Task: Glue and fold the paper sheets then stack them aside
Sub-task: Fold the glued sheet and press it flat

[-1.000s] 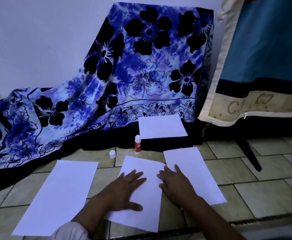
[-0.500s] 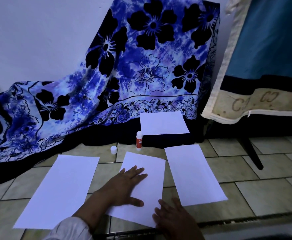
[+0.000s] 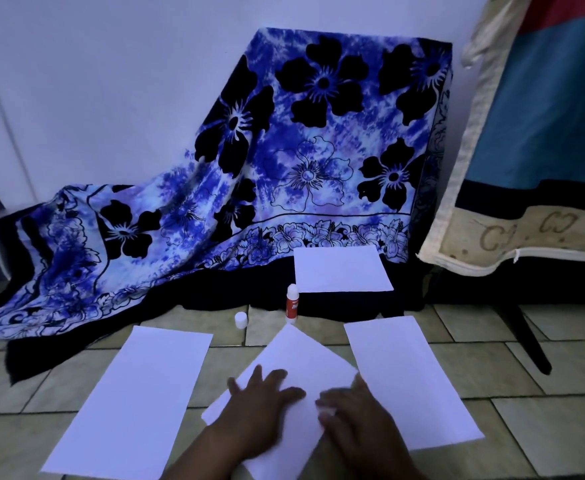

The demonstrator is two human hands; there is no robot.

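From the head camera, the middle paper sheet [image 3: 305, 362] lies cornerwise on the tiled floor [image 3: 544, 427], its far corner pointing at the glue stick [image 3: 292, 304]. The left hand [image 3: 260, 407] rests flat on this sheet's near left part, fingers straight and spread, gripping nothing. The right hand [image 3: 357, 417] lies on its near right part beside the left hand, fingers stretched out toward the left and pressing on the paper (they are blurred, but none looks curled round anything). A second sheet [image 3: 135, 400] lies flat to the left, a third sheet [image 3: 405, 379] to the right, just beside the middle one. The uncapped glue stick stands upright, its white cap [image 3: 241, 320] on the floor nearby to the left. Farther back, a smaller sheet [image 3: 341, 270] rests on the dark hem of a blue floral cloth [image 3: 284, 168].
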